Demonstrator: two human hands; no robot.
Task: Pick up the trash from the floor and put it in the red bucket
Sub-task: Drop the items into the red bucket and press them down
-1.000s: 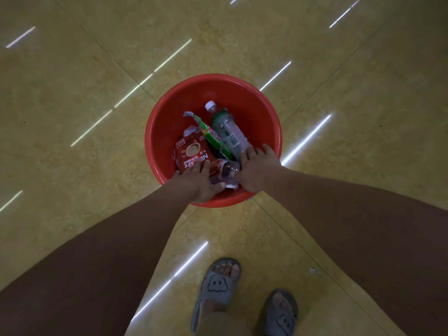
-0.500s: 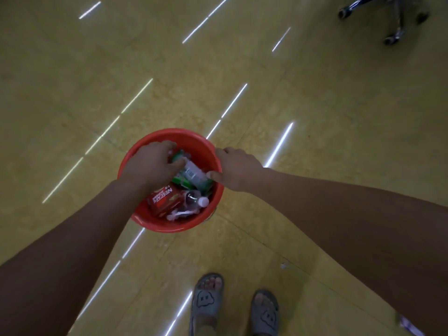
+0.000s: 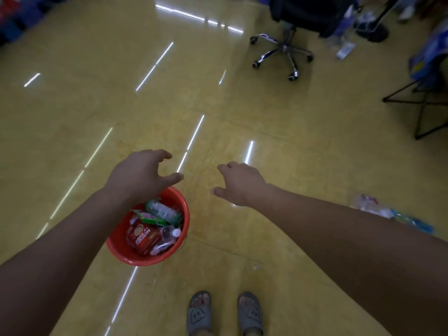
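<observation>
Trash (image 3: 155, 229) is pictured packed in the red bucket (image 3: 121, 251), with left hand (image 3: 143, 175) and right hand (image 3: 242, 184) held loosely spread and empty, likely readied for plastic litter (image 3: 371, 204) at right.

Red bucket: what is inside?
The red bucket holds a red coffee pack, a green wrapper, a labelled bottle, a capped bottle. The left forearm covers one side; anything under the pile is hidden.
</observation>
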